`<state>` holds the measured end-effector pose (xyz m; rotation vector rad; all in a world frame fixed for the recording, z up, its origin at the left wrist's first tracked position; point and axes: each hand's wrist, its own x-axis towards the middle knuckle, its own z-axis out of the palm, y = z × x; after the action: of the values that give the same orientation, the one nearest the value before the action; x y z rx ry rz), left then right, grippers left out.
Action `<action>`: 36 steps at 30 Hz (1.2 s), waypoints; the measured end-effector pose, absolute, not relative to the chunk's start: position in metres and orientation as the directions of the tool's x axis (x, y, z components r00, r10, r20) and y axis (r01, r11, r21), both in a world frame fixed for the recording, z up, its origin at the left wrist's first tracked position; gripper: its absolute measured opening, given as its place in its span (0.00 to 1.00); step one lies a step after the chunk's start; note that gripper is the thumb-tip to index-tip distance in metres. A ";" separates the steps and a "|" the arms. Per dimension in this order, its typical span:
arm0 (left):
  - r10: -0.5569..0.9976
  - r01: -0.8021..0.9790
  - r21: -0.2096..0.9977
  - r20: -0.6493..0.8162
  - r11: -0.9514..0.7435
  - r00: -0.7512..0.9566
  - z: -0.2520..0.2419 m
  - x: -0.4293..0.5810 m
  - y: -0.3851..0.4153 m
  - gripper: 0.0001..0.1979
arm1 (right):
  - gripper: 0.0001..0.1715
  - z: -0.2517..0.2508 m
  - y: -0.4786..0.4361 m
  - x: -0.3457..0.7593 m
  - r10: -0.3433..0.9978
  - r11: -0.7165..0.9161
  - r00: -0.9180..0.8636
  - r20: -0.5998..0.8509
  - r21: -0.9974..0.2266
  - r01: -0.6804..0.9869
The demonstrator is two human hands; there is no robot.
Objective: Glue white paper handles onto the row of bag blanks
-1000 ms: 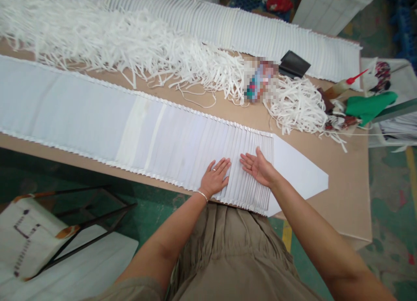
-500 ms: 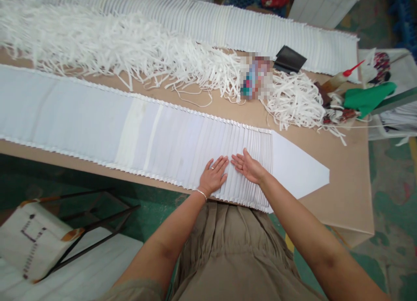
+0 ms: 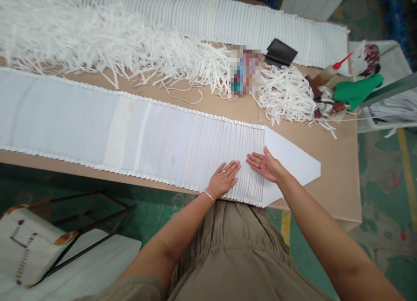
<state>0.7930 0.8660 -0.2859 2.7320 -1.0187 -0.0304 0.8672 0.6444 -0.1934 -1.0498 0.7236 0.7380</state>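
A long row of overlapping white sheets (image 3: 176, 136) with ruffled edges lies along the front of the table. My left hand (image 3: 224, 178) rests flat on its closely spaced right part, fingers stretched out and holding nothing. To its right, my right hand (image 3: 265, 163) is open over the row's right end, turned on its side with the thumb up; whether it touches the sheets I cannot tell. Beyond it, a white sheet with a tapered end (image 3: 293, 160) sticks out from the row.
Behind the row lies a heap of white strips (image 3: 130, 44), with a black folded piece (image 3: 280, 52), a red-tipped bottle (image 3: 327, 74) and green cloth (image 3: 358, 91) near its right end. A second row of sheets (image 3: 241, 23) runs along the back. A white-seated stool (image 3: 35, 244) stands lower left.
Both hands have moved right along the row, toward its tapered end. The camera view has shifted slightly. Both hands stay open.
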 end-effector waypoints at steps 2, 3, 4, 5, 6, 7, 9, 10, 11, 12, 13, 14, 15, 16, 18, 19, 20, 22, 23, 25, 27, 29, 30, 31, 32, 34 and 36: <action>-0.647 -0.643 0.211 0.059 -0.737 0.761 -0.288 0.793 0.868 0.30 | 0.45 -0.191 0.638 0.865 0.200 0.319 0.558 -0.805 -0.485 -0.814; -0.646 -0.642 0.209 0.058 -0.738 0.762 -0.288 0.793 0.869 0.29 | 0.45 -0.190 0.638 0.865 0.225 0.324 0.563 -0.795 -0.484 -0.813; -0.645 -0.641 0.208 0.057 -0.739 0.762 -0.288 0.793 0.869 0.29 | 0.44 -0.190 0.639 0.866 0.248 0.328 0.567 -0.785 -0.483 -0.812; -0.644 -0.640 0.206 0.053 -0.740 0.763 -0.287 0.793 0.869 0.29 | 0.43 -0.190 0.642 0.867 0.263 0.331 0.569 -0.779 -0.481 -0.812; -0.645 -0.640 0.205 0.049 -0.741 0.763 -0.287 0.793 0.869 0.29 | 0.42 -0.191 0.643 0.868 0.272 0.332 0.565 -0.779 -0.475 -0.815; -0.645 -0.639 0.204 0.045 -0.741 0.763 -0.287 0.793 0.869 0.29 | 0.41 -0.192 0.644 0.869 0.272 0.332 0.555 -0.786 -0.465 -0.821; -0.645 -0.637 0.204 0.035 -0.743 0.764 -0.286 0.793 0.868 0.30 | 0.40 -0.193 0.641 0.868 0.248 0.330 0.530 -0.811 -0.444 -0.833; -0.643 -0.635 0.205 0.031 -0.745 0.765 -0.285 0.793 0.868 0.30 | 0.40 -0.193 0.637 0.867 0.240 0.330 0.522 -0.819 -0.437 -0.837; -0.641 -0.632 0.207 0.028 -0.747 0.767 -0.285 0.793 0.867 0.30 | 0.40 -0.193 0.634 0.865 0.237 0.332 0.520 -0.821 -0.434 -0.837; -0.638 -0.628 0.210 0.025 -0.749 0.769 -0.285 0.793 0.867 0.30 | 0.40 -0.192 0.630 0.863 0.240 0.334 0.524 -0.817 -0.438 -0.835; -0.636 -0.625 0.214 0.024 -0.751 0.772 -0.284 0.793 0.867 0.30 | 0.40 -0.192 0.628 0.862 0.251 0.339 0.534 -0.807 -0.444 -0.830; -0.634 -0.623 0.218 0.023 -0.751 0.773 -0.284 0.793 0.867 0.30 | 0.40 -0.192 0.626 0.861 0.265 0.344 0.544 -0.796 -0.449 -0.825; -0.633 -0.621 0.223 0.023 -0.752 0.774 -0.284 0.793 0.867 0.30 | 0.40 -0.193 0.625 0.860 0.275 0.348 0.551 -0.788 -0.452 -0.821; -0.633 -0.620 0.228 0.023 -0.751 0.774 -0.284 0.794 0.867 0.30 | 0.39 -0.194 0.625 0.859 0.282 0.351 0.552 -0.785 -0.451 -0.820; -0.635 -0.620 0.236 0.018 -0.748 0.773 -0.283 0.794 0.868 0.30 | 0.38 -0.195 0.623 0.856 0.272 0.344 0.545 -0.793 -0.449 -0.825; -0.635 -0.620 0.239 0.015 -0.748 0.772 -0.283 0.794 0.868 0.30 | 0.38 -0.195 0.622 0.855 0.257 0.328 0.545 -0.798 -0.459 -0.826; -0.635 -0.619 0.241 0.012 -0.748 0.772 -0.282 0.794 0.869 0.31 | 0.38 -0.194 0.620 0.852 0.236 0.298 0.561 -0.794 -0.490 -0.819; -0.633 -0.614 0.244 0.004 -0.750 0.774 -0.280 0.794 0.868 0.31 | 0.37 -0.189 0.616 0.847 0.154 0.164 0.669 -0.727 -0.649 -0.743; -0.629 -0.610 0.245 0.001 -0.753 0.777 -0.279 0.794 0.867 0.31 | 0.36 -0.187 0.614 0.845 0.097 0.038 0.757 -0.646 -0.758 -0.651; -0.619 -0.600 0.246 0.002 -0.761 0.786 -0.277 0.794 0.863 0.30 | 0.35 -0.187 0.608 0.840 0.014 -0.301 0.918 -0.397 -0.877 -0.375; -0.628 -0.610 0.244 0.004 -0.754 0.778 -0.276 0.795 0.856 0.31 | 0.38 -0.196 0.601 0.836 0.032 -0.615 0.983 -0.181 -0.778 -0.124; -0.654 -0.636 0.241 0.004 -0.733 0.756 -0.277 0.796 0.849 0.31 | 0.42 -0.215 0.592 0.833 0.097 -0.795 0.989 -0.111 -0.606 0.010; -0.668 -0.648 0.239 0.001 -0.723 0.745 -0.278 0.797 0.846 0.31 | 0.43 -0.225 0.587 0.831 0.126 -0.842 0.986 -0.110 -0.537 0.047; -0.676 -0.656 0.237 -0.002 -0.716 0.737 -0.279 0.798 0.844 0.31 | 0.43 -0.235 0.581 0.830 0.136 -0.873 0.985 -0.108 -0.483 0.068; -0.678 -0.658 0.236 -0.005 -0.715 0.735 -0.280 0.799 0.843 0.31 | 0.43 -0.243 0.575 0.828 0.129 -0.896 0.987 -0.098 -0.438 0.073; -0.677 -0.656 0.235 -0.012 -0.717 0.736 -0.281 0.800 0.842 0.31 | 0.42 -0.257 0.562 0.825 0.090 -0.930 0.994 -0.065 -0.363 0.060; -0.676 -0.654 0.237 -0.019 -0.719 0.737 -0.281 0.800 0.843 0.31 | 0.41 -0.264 0.546 0.820 0.071 -0.949 0.996 -0.050 -0.310 0.052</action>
<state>0.8001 0.8432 -0.2813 2.7242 -1.0568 -0.1529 0.8202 0.5463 -0.2644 -2.8258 -0.0888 0.0872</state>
